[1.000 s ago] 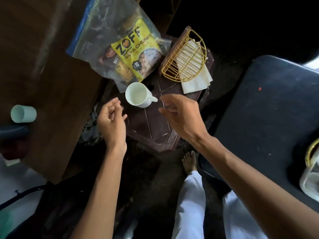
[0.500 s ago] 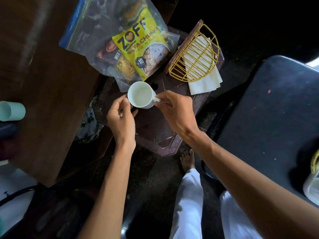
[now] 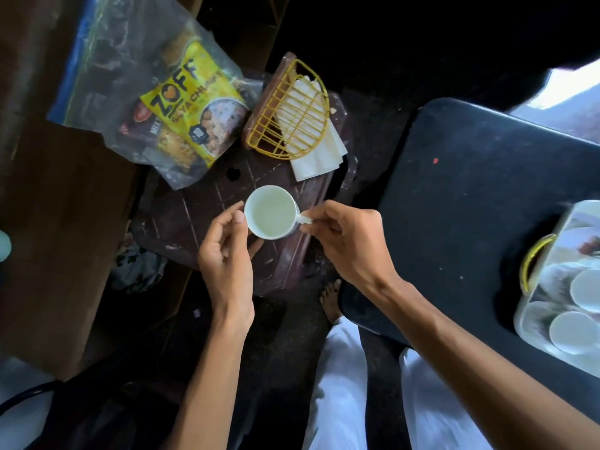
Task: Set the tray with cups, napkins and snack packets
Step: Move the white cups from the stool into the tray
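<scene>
Right hand [image 3: 350, 245] is pinching the handle of the white ceramic cup [image 3: 271, 219]; left hand [image 3: 227, 254] is cupping its side (fingers curled). Slender pinch is risking tipping over the dark brown plastic tray [image 3: 285, 264].

Left hand [image 3: 227, 258] and right hand [image 3: 350, 241], earlier clear of the cup [image 3: 271, 216], now on it.
</scene>
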The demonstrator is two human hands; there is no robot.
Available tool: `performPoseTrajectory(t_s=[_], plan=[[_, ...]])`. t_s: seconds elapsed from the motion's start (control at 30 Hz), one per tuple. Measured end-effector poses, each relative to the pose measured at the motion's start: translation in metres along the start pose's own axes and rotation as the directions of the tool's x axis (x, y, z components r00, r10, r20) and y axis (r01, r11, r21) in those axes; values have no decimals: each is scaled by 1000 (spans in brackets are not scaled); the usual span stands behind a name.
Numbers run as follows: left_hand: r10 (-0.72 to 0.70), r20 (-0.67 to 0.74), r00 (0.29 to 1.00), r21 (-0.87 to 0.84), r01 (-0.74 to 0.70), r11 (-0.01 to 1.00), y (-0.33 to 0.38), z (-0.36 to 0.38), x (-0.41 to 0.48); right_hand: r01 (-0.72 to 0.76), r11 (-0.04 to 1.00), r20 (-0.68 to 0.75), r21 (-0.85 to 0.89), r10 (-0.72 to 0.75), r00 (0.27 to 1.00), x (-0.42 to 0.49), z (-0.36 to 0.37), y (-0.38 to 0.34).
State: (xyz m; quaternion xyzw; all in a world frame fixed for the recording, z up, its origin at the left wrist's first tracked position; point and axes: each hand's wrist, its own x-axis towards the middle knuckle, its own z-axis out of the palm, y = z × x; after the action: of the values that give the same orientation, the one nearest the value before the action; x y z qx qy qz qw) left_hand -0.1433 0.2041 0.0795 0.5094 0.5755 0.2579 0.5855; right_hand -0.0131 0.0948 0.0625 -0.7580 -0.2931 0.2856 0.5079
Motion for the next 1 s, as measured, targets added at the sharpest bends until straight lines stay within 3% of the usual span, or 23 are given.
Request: performPoseTrajectory(t_s=[0.37,0.77,1.0], plan=[[-86,320,944,52,73,996,-4,108,-122,-22,996,-196,-81,6,981,-93,-157,42],[-18,544,839,193,-103,976,-14,287,-247,-192,970,-504,-150,92,858,-184,-342,87],[-84,608,789,335,-159,929,-52,343,-297,-267,964,-568,-6,217,794,-226,-396,145]])
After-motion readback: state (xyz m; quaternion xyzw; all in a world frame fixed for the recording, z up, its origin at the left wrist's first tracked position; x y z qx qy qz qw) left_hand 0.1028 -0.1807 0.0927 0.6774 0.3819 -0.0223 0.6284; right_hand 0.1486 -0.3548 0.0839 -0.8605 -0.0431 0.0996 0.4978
